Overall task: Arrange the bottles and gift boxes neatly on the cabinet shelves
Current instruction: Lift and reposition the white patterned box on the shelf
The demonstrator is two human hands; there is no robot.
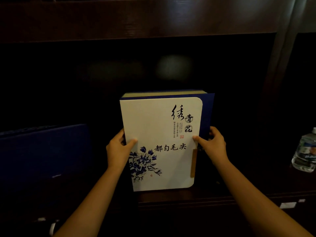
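The left hand (118, 151) grips the left edge of the gift box (160, 142): its thumb lies flat across the white front face, and the fingers curl round behind the edge, out of sight. The forearm runs up from the near left, wrist fairly straight. The right hand (212, 144) mirrors it on the right edge, thumb pressed to the front face just above a tan strip, fingers wrapped round the blue side behind. Its forearm comes in from the near right corner. Both hands are closed on the box at about mid-height, one on each side.

The box stands upright between them, its lower edge at the front lip of the dark wooden shelf (188, 197), leaning slightly back. Its white cover carries black calligraphy and a blue flower print at the lower left; a blue border shows along the top and right.

To the left, well apart from the hands, a dark blue box (44, 151) stands in the shadowed compartment. At the far right, a clear plastic water bottle (306, 153) stands on the shelf beyond a vertical cabinet post (280, 65).
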